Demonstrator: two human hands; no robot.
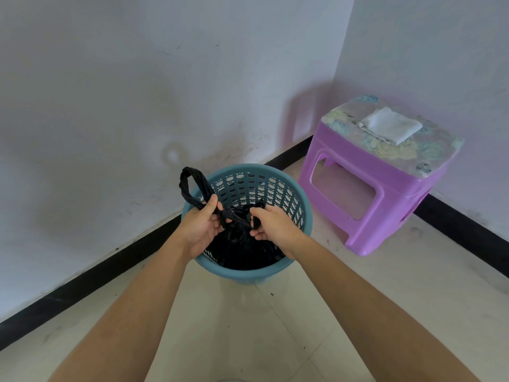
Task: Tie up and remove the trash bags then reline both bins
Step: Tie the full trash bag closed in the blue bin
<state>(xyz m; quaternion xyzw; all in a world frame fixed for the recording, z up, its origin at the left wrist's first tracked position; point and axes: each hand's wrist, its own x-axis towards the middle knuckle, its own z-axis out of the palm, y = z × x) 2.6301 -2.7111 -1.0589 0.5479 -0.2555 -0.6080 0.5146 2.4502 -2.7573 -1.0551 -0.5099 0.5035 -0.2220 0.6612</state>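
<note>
Over the blue bin (278,188): my left hand (201,224) grips the black bag (239,246) by its twisted handle loop (190,169), right hand (272,224) fingers curled round the other handle (257,221). Purple stool (391,183) right of bin.

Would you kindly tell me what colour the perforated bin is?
The bin is teal blue, seen in the head view.

The bag (242,244) sits in the bin (248,274) by the wall; right of it, a stool (358,194) bears a cloth (391,127).

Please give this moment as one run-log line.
tying | left hand: grips handle loop | right hand: grips other handle | black bag: in blue bin
</note>
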